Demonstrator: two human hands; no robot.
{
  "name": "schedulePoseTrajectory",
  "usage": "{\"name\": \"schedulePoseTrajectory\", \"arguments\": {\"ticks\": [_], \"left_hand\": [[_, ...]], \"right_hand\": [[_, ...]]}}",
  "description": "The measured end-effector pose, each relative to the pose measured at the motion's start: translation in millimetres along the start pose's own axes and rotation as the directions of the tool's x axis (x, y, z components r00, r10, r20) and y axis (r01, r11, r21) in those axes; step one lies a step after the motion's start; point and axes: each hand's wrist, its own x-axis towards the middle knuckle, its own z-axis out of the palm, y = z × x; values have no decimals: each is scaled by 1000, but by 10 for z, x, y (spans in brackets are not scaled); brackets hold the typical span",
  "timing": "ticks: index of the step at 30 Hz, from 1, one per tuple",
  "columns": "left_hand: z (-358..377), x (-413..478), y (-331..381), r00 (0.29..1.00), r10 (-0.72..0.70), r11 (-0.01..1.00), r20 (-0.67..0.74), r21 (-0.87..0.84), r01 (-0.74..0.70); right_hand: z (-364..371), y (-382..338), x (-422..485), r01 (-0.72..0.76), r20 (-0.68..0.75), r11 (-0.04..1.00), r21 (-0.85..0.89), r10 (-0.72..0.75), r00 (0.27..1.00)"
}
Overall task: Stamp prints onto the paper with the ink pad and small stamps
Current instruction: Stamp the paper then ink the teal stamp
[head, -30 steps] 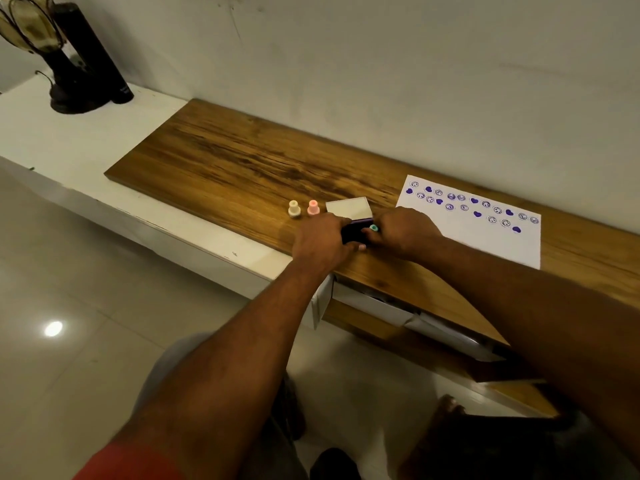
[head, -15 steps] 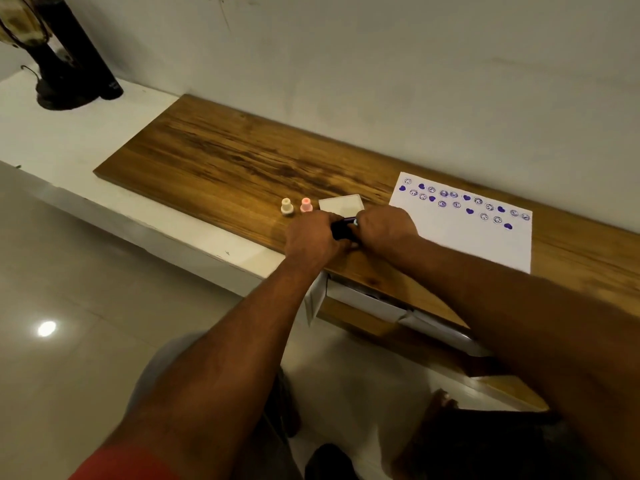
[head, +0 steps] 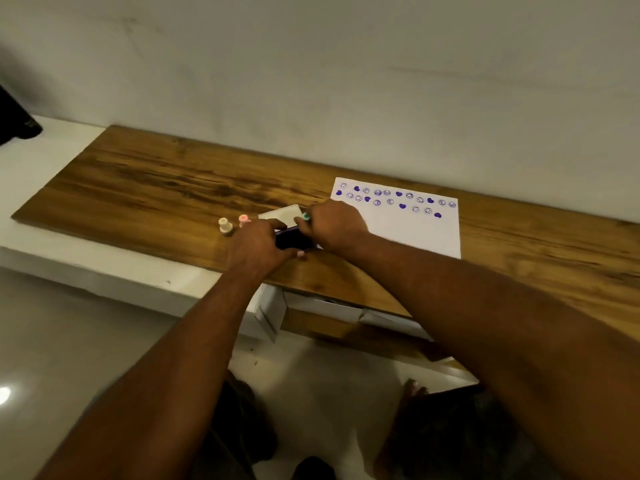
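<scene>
Here the person leans over a long wooden board that lies on a white shelf against the wall. Both hands meet near the front edge of the board. The left hand is closed around the dark ink pad, with fingers on its far side and the thumb on the near side, and it keeps the pad on the wood. The right hand is curled shut on a small stamp with a green top; only this top shows between the fingers, just over the far edge of the pad. I cannot tell if the stamp touches the ink.

Behind the pad lies a white lid, partly hidden by the hands. To the left of it stand two more small stamps, upright on the wood: a cream one and a pink one, close beside each other. The pink one is just beside the left hand.

The white paper lies to the right, touching the right hand's side. Along its far edge run rows of purple prints, hearts and round faces; the near part is blank.
</scene>
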Motion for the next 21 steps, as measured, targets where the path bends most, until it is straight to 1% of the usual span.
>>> {"name": "schedulePoseTrajectory", "arguments": {"ticks": [2,5,8,10,11,14,16,19,21], "left_hand": [[7,-33,144,998,54,998,-46,-30,-55],[137,-73,569,987,152,983,-46,-96,-156],[399,-76,1152,959,276,953,-56,-116,-281],[595,-29,1551,942,333,928,-47,-160,-336],[680,7,1717,937,347,920,-33,-181,-347],[916,165,2094,928,372,909,-4,-199,-365],[1047,252,2206,927,376,908,-15,-193,-371],[1216,304,2227,934,357,917,-31,-178,-357],[1300,287,2193,930,359,916,-75,-163,-367]], "right_hand": [[-84,370,-184,-34,-83,985,168,49,995],[-179,1164,-480,-160,-132,959,232,194,972],[-249,1940,-710,-347,-154,893,286,400,903],[-269,2348,-807,-466,-121,827,314,521,845],[-255,2484,-842,-498,-104,804,323,554,826],[-166,2711,-911,-539,-80,759,366,603,794],[-93,2740,-914,-538,-88,754,377,607,790],[-28,2724,-884,-532,-104,790,304,583,806],[1,2729,-865,-537,-104,805,252,574,812]]}}
